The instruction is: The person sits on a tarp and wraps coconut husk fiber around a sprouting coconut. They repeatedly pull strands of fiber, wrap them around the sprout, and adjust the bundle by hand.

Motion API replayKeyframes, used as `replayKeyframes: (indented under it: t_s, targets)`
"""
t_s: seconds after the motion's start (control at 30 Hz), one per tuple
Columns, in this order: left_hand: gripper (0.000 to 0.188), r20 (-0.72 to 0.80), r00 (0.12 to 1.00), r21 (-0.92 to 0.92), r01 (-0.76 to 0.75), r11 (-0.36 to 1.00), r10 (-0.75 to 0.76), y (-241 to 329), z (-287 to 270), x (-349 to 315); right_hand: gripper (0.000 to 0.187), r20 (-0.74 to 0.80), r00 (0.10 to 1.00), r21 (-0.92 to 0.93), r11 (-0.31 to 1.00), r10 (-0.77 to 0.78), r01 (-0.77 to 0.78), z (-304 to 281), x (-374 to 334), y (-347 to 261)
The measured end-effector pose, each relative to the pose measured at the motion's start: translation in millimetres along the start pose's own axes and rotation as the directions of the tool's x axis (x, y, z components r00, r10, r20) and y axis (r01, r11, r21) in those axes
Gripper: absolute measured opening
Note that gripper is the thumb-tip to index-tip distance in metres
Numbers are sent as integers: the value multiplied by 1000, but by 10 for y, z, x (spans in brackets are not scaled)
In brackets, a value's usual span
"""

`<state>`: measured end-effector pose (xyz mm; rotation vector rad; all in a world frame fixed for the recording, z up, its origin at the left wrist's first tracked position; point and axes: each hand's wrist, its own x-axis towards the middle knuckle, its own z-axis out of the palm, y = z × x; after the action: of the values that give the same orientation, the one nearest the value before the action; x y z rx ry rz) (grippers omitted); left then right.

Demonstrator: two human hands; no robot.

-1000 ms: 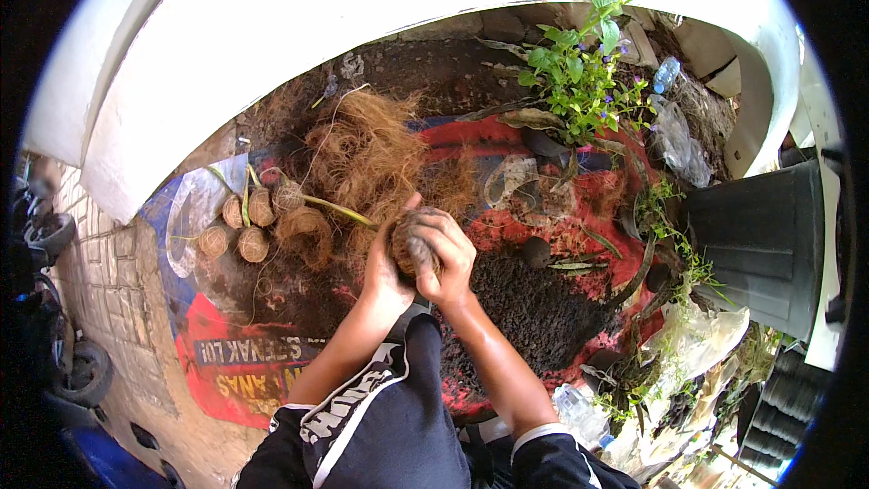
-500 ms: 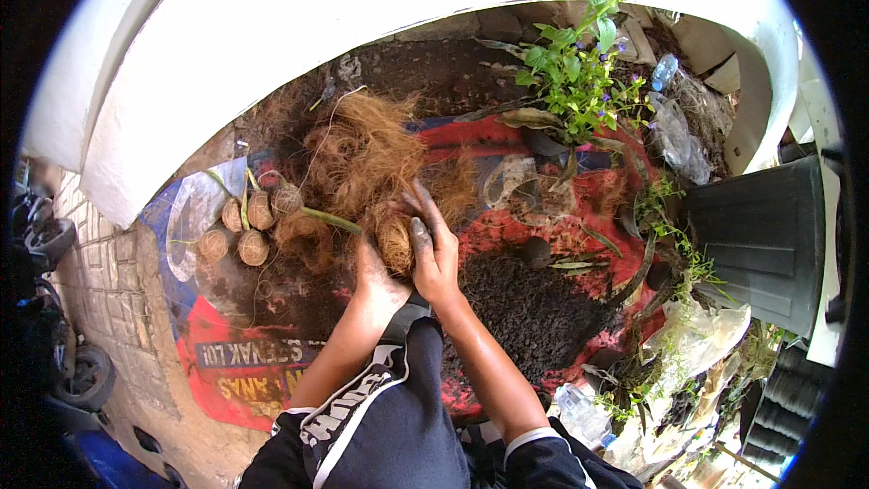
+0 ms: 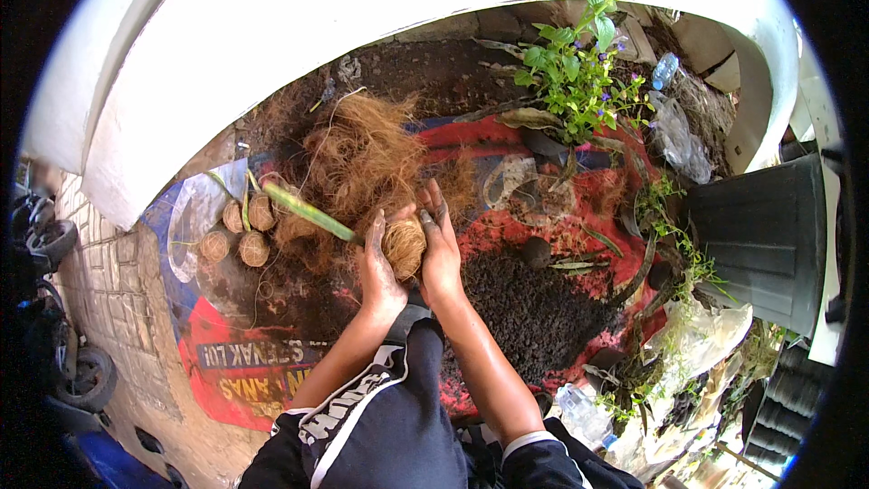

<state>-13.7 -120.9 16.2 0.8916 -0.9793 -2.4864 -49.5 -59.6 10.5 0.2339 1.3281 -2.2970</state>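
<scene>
My left grip point(image 3: 375, 273) and right grip point(image 3: 442, 252) cup the round, tan ball of coarse fibre point(image 3: 404, 246) between them, palms at its sides. I judge it light, springy, apt to shed; best held around its girth. Long, yellow-edged green leaf point(image 3: 310, 212) toward upper left: likely creases; no handle.

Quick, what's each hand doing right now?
Left hand: cupped, holding the fibre ball from its left.
Right hand: cupped, holding the same ball from its right.

A red-and-blue printed sheet point(image 3: 210, 321) covers part of the ground point(image 3: 172, 398). Fibre balls point(image 3: 253, 247) sit near its left edge, loose brown fibre point(image 3: 367, 149) toward its far edge, dark soil point(image 3: 543, 312) right of centre.
</scene>
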Motion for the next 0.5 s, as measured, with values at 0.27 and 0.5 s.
replayKeyframes:
  t_s: [0.27, 0.5]
  targets:
    - [53, 192, 946, -432, 319, 844, -259, -212, -308, 116, 41, 394, 806, -381, 720, -441, 580, -167, 25, -101]
    - [45, 258, 932, -289, 324, 901, -253, -189, -235, 82, 16, 542, 606, -537, 314, -583, 783, -196, -11, -193]
